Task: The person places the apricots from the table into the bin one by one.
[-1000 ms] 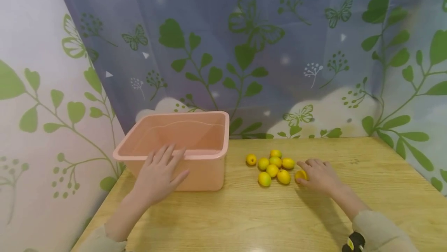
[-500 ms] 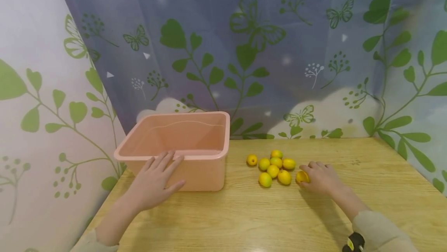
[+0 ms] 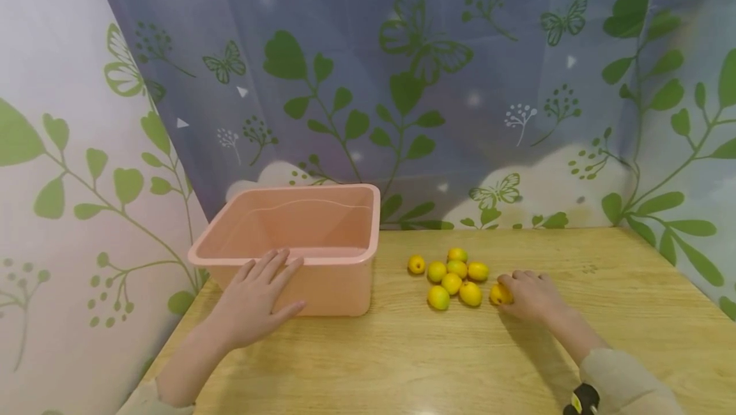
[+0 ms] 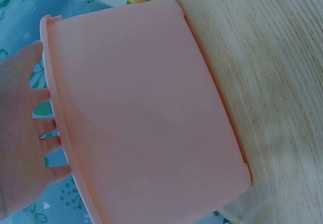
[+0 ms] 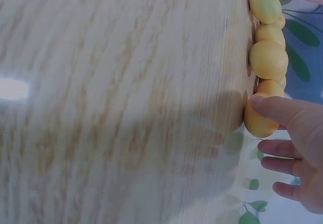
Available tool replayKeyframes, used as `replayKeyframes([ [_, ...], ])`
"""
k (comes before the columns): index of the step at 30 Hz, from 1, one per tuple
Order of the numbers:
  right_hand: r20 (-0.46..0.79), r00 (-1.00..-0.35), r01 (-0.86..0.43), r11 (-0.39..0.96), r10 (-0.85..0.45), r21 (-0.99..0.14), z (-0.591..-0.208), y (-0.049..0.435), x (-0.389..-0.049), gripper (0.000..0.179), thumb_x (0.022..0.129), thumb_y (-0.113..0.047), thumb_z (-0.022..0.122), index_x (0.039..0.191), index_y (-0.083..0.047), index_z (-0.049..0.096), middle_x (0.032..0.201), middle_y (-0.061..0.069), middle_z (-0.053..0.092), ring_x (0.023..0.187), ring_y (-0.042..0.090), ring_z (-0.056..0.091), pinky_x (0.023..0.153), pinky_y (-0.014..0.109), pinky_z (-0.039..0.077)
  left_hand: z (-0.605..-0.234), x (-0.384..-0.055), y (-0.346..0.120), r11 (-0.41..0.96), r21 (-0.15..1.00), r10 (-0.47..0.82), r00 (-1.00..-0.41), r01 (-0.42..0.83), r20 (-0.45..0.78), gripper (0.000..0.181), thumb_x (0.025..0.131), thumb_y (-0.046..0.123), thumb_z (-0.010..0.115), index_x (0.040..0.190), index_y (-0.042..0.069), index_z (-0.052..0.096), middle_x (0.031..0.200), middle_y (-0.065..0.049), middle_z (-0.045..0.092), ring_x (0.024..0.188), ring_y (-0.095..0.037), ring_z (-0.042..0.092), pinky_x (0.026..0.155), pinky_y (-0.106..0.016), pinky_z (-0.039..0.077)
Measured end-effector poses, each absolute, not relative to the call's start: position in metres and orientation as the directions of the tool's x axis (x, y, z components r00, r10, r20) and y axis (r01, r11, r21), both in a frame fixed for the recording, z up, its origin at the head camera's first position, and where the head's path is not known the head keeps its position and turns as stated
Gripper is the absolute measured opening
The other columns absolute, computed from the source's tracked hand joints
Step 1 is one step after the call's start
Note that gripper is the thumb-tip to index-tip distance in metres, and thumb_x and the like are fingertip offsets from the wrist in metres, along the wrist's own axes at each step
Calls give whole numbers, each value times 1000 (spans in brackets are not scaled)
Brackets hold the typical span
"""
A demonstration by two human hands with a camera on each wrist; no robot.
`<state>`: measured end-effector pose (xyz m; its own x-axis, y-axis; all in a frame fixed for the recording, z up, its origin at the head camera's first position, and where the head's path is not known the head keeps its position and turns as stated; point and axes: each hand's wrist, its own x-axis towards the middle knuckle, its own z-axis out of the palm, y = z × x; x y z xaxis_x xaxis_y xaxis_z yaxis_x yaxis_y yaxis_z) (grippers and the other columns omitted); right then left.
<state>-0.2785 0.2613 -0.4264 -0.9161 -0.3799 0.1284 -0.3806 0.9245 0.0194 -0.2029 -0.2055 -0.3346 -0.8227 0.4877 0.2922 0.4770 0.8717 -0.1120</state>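
A pink plastic bin stands on the left of the table. My left hand lies at its front rim, fingers spread and nearly straight; in the left wrist view the fingertips meet the rim. To the right, several small yellow fruits, some tinged green, sit in a loose cluster. At the cluster's right side my right hand pinches one yellow fruit, which is still at table level. The right wrist view shows the thumb on this fruit; the index finger is mostly hidden behind it.
The light wooden table ends at the back against a blue cloth printed with leaves and butterflies. One yellow fruit sits apart between the bin and the cluster. A black wrist device shows at the right sleeve.
My left hand has slid slightly down and left along the bin's front, then stayed. The fruit at my right fingers has turned a little; the cluster keeps its place.
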Motion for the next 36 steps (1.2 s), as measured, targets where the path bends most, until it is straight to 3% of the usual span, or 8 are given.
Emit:
replayKeyframes([
  [14,137,-921,-370,929,-364,-19,-429,264,-282,45,71,-38,78,98,-7,60,84,6,53,75,25,51,64,48,41,-334,-203,-206,862,-127,504,-802,491,321,68,90,50,51,141,7,39,143,-20,35,131,-37,31,105,-56,24],
  [23,153,-919,-372,928,-364,-28,-423,264,-283,46,73,-38,76,100,-4,62,90,12,56,81,31,54,69,54,42,-331,-202,-204,871,-99,489,-822,482,291,70,90,51,50,142,7,37,145,-20,32,132,-37,28,105,-57,22],
  [36,191,-909,-382,924,-371,-22,-406,260,-282,41,75,-36,75,99,-5,62,88,8,56,80,29,53,68,53,41,-333,-200,-202,864,-135,502,-815,484,291,73,90,52,49,143,4,33,147,-18,30,134,-36,25,105,-59,20],
])
